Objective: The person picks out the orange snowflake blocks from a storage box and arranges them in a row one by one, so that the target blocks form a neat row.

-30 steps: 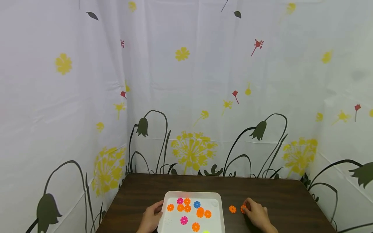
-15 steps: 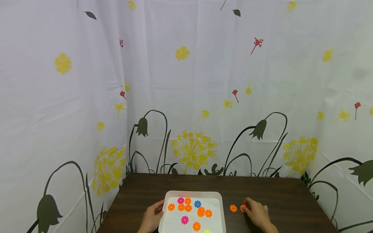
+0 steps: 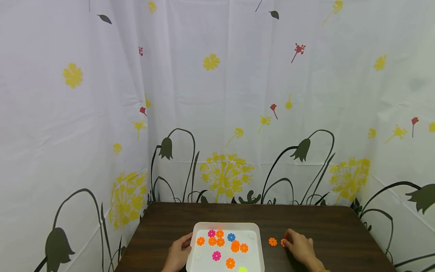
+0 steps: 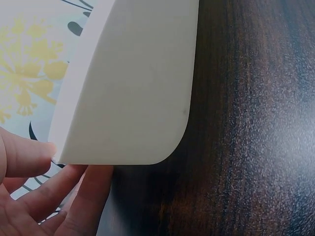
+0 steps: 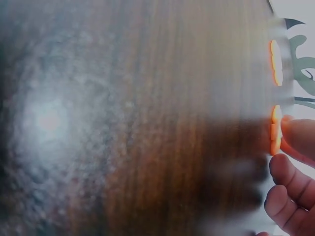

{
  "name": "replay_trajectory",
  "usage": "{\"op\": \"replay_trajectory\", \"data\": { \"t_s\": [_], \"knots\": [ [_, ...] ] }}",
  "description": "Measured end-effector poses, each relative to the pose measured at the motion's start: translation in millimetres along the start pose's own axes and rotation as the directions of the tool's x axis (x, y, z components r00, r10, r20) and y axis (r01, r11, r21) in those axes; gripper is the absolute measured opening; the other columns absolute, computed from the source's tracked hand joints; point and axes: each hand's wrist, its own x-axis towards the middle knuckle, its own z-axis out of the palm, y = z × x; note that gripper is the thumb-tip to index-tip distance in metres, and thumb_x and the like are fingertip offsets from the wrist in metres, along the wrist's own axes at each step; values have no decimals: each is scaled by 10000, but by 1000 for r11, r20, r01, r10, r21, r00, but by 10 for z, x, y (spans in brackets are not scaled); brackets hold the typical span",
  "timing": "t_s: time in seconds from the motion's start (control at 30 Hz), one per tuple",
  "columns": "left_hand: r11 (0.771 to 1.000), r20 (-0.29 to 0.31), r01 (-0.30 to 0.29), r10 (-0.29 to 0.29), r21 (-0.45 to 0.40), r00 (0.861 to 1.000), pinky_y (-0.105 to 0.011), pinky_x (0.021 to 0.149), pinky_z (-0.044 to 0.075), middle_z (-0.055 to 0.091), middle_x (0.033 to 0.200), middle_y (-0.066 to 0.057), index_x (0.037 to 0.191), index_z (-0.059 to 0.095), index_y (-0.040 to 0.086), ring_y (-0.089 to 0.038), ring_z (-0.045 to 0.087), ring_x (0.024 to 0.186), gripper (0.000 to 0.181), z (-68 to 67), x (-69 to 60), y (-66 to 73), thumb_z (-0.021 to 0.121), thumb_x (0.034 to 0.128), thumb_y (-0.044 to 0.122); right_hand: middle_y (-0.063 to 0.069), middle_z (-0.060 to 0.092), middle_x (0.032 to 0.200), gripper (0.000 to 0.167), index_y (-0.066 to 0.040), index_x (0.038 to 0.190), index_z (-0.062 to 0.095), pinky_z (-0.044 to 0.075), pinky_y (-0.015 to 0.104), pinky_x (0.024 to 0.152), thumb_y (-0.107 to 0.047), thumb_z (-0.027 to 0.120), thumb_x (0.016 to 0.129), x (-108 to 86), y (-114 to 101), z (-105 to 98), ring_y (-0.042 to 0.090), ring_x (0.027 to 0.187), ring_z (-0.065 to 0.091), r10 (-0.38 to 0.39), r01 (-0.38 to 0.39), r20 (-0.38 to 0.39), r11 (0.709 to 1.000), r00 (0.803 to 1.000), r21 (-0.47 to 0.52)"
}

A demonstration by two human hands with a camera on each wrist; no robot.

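Note:
A white shallow tray (image 3: 225, 226) sits at the table's near middle, with several orange, pink, blue and yellow flower-shaped discs in it. My left hand (image 3: 178, 252) grips its left side; the left wrist view shows the thumb at the rim and fingers against the tray wall (image 4: 133, 88). Right of the tray, two orange flower-shaped discs lie on the table. My right hand (image 3: 300, 247) pinches the right one (image 3: 283, 242), which is partly hidden by the fingers. In the right wrist view that disc (image 5: 275, 132) is flat on the tabletop under the thumb tip.
The other loose orange disc (image 3: 273, 241) lies between the tray and my right hand. Beneath everything is a dark wooden table (image 3: 170, 219). A white flower-printed curtain (image 3: 238, 94) hangs behind and on both sides of it.
The head view has shifted slightly. Both hands keep their places, the left at the tray and the right at the orange disc.

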Motion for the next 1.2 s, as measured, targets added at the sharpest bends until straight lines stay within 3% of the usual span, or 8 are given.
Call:
{"op": "replay_trajectory", "data": {
  "t_s": [0.17, 0.4, 0.67, 0.87, 1.2],
  "knots": [
    [1000, -1, -8, 8, 3, 1000, -374, 744, 641, 733, 1167, -321, 1405, 589, -127, -332, 752, 992, 486, 13, 8, -7, 611, 919, -131, -142, 631, 745, 71, -226, 978, 685, 319, 429, 723, -216, 755, 970, -1, -119, -93, 76, 667, 546, -33, 33, -52, 999, 998, 8],
    [1000, -3, -26, 27, 15, 1000, -398, 726, 643, 738, 1140, -317, 1405, 594, -123, -334, 765, 958, 481, 8, 30, -12, 622, 926, -113, -100, 722, 815, 51, -173, 1033, 728, 347, 444, 779, -218, 720, 1009, 55, -578, -250, 28, 686, 569, -119, 128, -135, 990, 984, 62],
    [1000, -2, -16, 16, 17, 1000, -420, 726, 644, 736, 1133, -325, 1403, 590, -130, -337, 770, 938, 475, 15, 15, -14, 613, 929, -116, -241, 641, 769, 38, -274, 958, 734, 396, 403, 825, -284, 744, 993, 48, -1069, -281, -16, 742, 528, -268, 288, -166, 951, 949, 112],
    [999, -13, -19, 19, 28, 1000, -415, 713, 642, 742, 1112, -311, 1397, 595, -129, -320, 764, 915, 469, 14, -1, 8, 618, 929, -113, -201, 552, 716, 101, -256, 973, 731, 405, 250, 675, -344, 708, 1016, 65, -1283, -161, 19, 711, 454, -366, 378, -113, 918, 924, 118],
    [999, -19, -28, 28, 27, 999, -388, 718, 639, 746, 1124, -307, 1387, 614, -115, -331, 762, 947, 472, 14, -3, -9, 633, 915, -115, -72, 578, 780, 233, -196, 1075, 707, 411, 262, 592, -421, 661, 1036, 81, -1430, 59, 89, 708, 484, -341, 312, 102, 923, 934, 225]
  ]
}}
